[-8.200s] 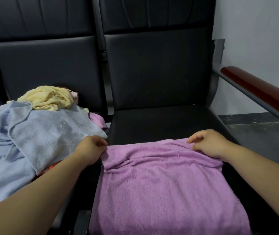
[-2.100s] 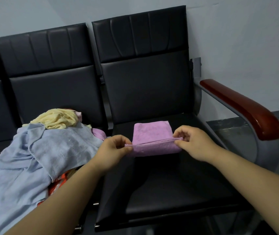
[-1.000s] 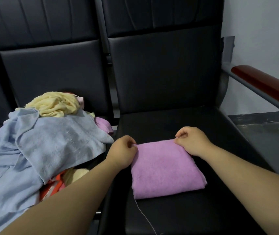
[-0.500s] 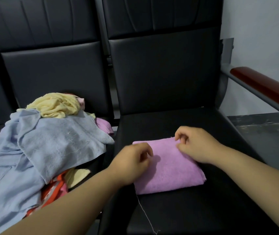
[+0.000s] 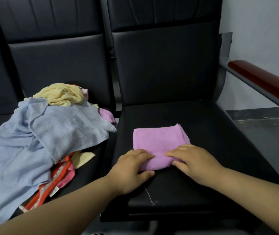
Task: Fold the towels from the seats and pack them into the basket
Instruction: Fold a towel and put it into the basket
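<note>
A folded purple towel (image 5: 159, 139) lies flat on the black right-hand seat (image 5: 206, 126). My left hand (image 5: 132, 168) grips its near left edge, fingers on top and thumb under the fold. My right hand (image 5: 194, 160) holds the near right edge the same way. On the left seat is a loose pile: a large light blue towel (image 5: 59, 131), a crumpled yellow towel (image 5: 62, 95) on top, a bit of another purple towel (image 5: 107, 114), and an orange-red cloth (image 5: 59, 177) underneath. No basket is in view.
A wooden armrest (image 5: 262, 82) on a metal frame borders the right seat. Beyond it are grey floor (image 5: 262, 133) and a pale wall. A loose white thread (image 5: 149, 197) trails over the seat's front edge.
Both hands have left the towel's far edge and come to its near edge, where they now grip it. The towel looks shorter front to back than a second ago.
</note>
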### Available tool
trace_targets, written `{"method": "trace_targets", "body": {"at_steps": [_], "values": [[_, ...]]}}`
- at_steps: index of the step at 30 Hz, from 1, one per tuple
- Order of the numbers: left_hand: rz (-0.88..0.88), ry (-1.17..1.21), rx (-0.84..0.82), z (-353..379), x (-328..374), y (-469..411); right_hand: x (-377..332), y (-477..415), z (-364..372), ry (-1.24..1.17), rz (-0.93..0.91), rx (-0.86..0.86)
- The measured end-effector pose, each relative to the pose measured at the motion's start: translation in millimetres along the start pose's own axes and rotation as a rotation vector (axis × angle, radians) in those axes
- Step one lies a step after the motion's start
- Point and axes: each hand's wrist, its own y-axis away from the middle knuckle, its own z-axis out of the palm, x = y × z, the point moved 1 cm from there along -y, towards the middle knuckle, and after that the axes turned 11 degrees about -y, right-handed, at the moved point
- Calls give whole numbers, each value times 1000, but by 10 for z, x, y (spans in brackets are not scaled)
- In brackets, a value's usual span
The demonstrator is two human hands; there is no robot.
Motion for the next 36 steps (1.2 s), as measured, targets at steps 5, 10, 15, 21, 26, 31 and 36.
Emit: {"method": "trace_targets", "body": {"at_steps": [5, 10, 15, 21, 26, 31, 36], "values": [[-85, 148, 32, -79, 13, -21, -24, -174, -284, -335, 171, -105], [-197, 511, 156, -232, 51, -110, -31, -251, -459, -486, 243, -59], [-209, 678, 209, -317, -2, -201, -9, -278, -493, -440, 249, -18], [-304, 631, 256, -270, -116, -292, 119, -240, -532, -420, 268, -71], [-379, 553, 295, -210, -224, -404, 185, -359, -496, -433, 286, 19], [-418, 489, 315, -184, -309, -532, 253, -525, -433, -384, 324, 44], [-428, 426, 341, -193, -362, -658, 342, -690, -366, -394, 372, 67]]}}
